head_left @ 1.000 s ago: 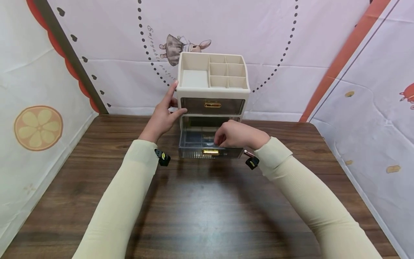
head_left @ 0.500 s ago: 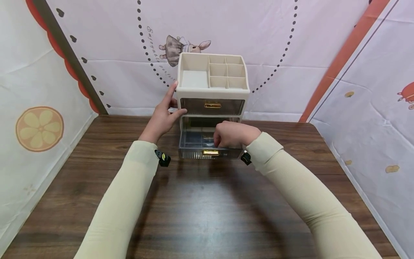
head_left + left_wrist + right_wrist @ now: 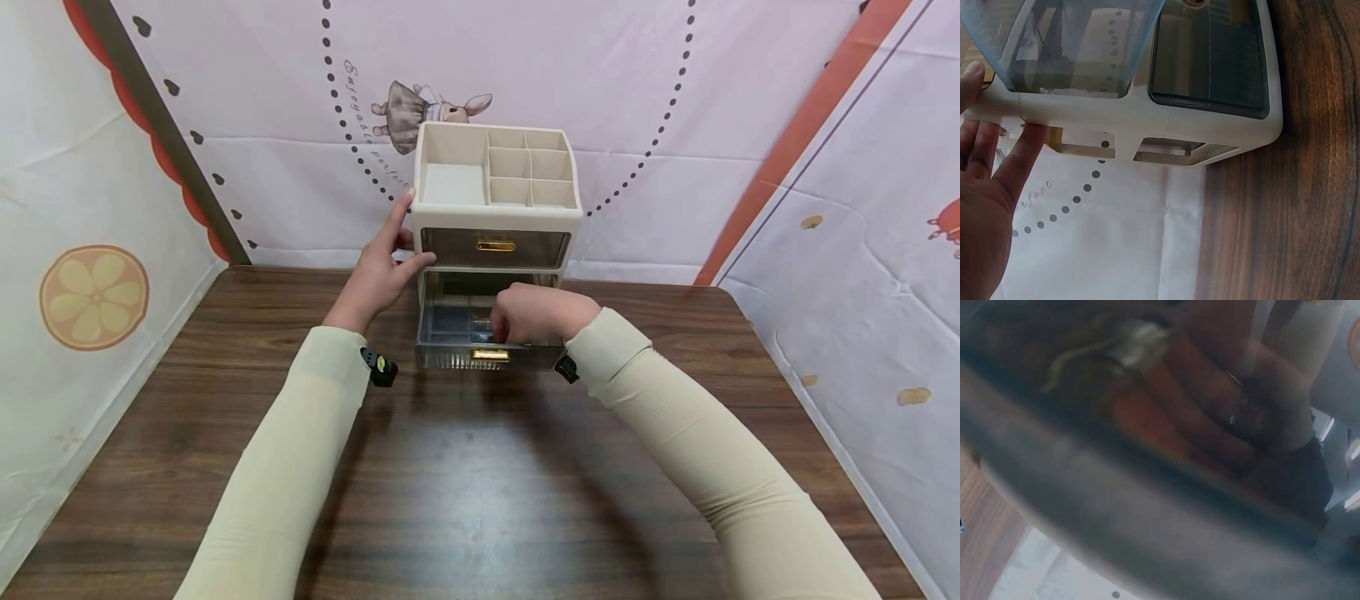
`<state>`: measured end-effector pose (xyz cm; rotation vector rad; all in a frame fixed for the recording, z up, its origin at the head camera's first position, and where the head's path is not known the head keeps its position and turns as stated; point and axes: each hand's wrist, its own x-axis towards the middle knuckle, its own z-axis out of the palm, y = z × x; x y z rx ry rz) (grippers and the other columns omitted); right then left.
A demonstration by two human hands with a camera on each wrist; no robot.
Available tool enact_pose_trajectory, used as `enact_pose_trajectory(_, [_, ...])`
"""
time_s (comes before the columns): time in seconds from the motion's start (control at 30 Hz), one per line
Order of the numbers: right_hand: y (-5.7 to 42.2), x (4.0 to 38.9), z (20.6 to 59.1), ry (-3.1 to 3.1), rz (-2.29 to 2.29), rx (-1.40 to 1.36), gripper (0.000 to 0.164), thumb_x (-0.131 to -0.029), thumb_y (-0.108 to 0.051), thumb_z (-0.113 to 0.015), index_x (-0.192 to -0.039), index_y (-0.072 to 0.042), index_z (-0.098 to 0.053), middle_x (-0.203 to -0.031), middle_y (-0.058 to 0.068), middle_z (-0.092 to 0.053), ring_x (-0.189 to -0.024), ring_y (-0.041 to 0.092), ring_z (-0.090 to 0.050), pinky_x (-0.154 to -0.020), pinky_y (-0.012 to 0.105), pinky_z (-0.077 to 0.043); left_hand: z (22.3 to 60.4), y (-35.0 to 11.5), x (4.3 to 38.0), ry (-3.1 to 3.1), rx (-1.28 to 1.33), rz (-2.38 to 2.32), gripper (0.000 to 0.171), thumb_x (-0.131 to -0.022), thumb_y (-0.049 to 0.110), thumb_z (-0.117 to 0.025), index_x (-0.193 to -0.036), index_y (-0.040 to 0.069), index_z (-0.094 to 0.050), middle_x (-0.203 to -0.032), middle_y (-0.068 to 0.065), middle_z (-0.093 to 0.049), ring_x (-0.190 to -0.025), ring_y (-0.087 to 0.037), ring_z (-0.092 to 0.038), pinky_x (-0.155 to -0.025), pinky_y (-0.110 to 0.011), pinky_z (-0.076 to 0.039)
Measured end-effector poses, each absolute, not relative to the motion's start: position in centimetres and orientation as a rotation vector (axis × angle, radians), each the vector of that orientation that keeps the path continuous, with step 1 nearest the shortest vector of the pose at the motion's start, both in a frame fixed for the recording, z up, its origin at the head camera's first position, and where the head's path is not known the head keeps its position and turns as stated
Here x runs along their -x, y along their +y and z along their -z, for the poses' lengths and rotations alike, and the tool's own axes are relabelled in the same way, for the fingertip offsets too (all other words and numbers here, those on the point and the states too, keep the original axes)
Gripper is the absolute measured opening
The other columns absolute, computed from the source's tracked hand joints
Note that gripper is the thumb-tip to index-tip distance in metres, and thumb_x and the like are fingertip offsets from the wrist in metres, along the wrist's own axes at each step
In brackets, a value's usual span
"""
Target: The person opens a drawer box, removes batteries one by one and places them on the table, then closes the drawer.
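Observation:
A cream drawer organizer point(image 3: 498, 218) stands at the back of the table, its lower clear drawer point(image 3: 450, 357) pulled out. My left hand point(image 3: 378, 273) holds the organizer's left side, thumb on the front edge and fingers along the side; the left wrist view shows this grip on the frame point(image 3: 1085, 112). My right hand point(image 3: 536, 312) reaches down into the drawer with curled fingers. In the blurred right wrist view, a small silvery thing point(image 3: 1141, 345) with a thin yellowish strand is at the right fingertips, seen through the drawer wall; its kind is unclear.
The upper drawer point(image 3: 457, 247), with a gold handle, is closed. Open compartments point(image 3: 528, 167) form the organizer's top. A dark wooden table point(image 3: 465, 483) reaches toward me. Printed cloth point(image 3: 622, 83) hangs behind and at both sides.
My right hand and forearm have shifted left and turned slightly, with the fingers now lower inside the drawer. My left hand keeps its hold on the organizer.

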<state>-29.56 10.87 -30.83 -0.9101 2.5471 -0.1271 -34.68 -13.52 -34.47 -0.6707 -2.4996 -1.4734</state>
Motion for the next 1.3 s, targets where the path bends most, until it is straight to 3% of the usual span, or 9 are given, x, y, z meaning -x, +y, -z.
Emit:
enact_pose_trajectory(0.23, [11.2, 29.8, 31.5, 2.620, 0.178, 0.915, 0.012, -0.085, -0.008, -0.069, -0.089, -0.017, -0.075, -0.089, -0.003, -0.070, -0.078, 0.012, -0.061, -0.072, 0.031, -0.052, 34.5, -13.5, 34.8, -2.497, 0.668, 1.474, 0.087, -0.091, 0.028, -0.067, -0.147, 0.060, -0.008, -0.112, -0.012, -0.058, -0.107, -0.024, -0.056, -0.089, -0.050, -0.050])
enact_pose_trajectory(0.63, [11.8, 29.3, 30.7, 2.716, 0.218, 1.096, 0.011, -0.086, -0.011, -0.069, -0.095, -0.011, -0.076, -0.084, -0.001, -0.069, -0.074, 0.010, -0.058, -0.073, 0.030, -0.051, 34.8, -13.5, 34.8, -2.484, 0.670, 1.448, 0.088, -0.092, 0.026, -0.066, -0.151, 0.052, -0.007, -0.113, -0.012, -0.058, -0.109, -0.026, -0.057, -0.092, -0.051, -0.048])
enact_pose_trajectory(0.83, [12.4, 28.9, 30.3, 2.765, 0.272, 1.204, 0.010, -0.086, -0.013, -0.071, -0.094, -0.010, -0.076, -0.085, 0.000, -0.068, -0.076, 0.011, -0.060, -0.074, 0.030, -0.051, 34.7, -13.5, 34.8, -2.493, 0.671, 1.440, 0.088, -0.092, 0.027, -0.067, -0.149, 0.056, -0.006, -0.113, -0.010, -0.058, -0.109, -0.025, -0.058, -0.094, -0.050, -0.047])
enact_pose_trajectory(1.3, [14.1, 27.5, 28.7, 2.789, 0.488, 1.141, 0.018, -0.087, -0.017, -0.072, -0.103, -0.010, -0.075, -0.092, 0.000, -0.071, -0.081, 0.009, -0.065, -0.074, 0.029, -0.054, 34.7, -13.6, 34.9, -2.490, 0.673, 1.449, 0.087, -0.092, 0.028, -0.066, -0.149, 0.055, -0.006, -0.112, -0.011, -0.059, -0.107, -0.024, -0.057, -0.090, -0.049, -0.049])
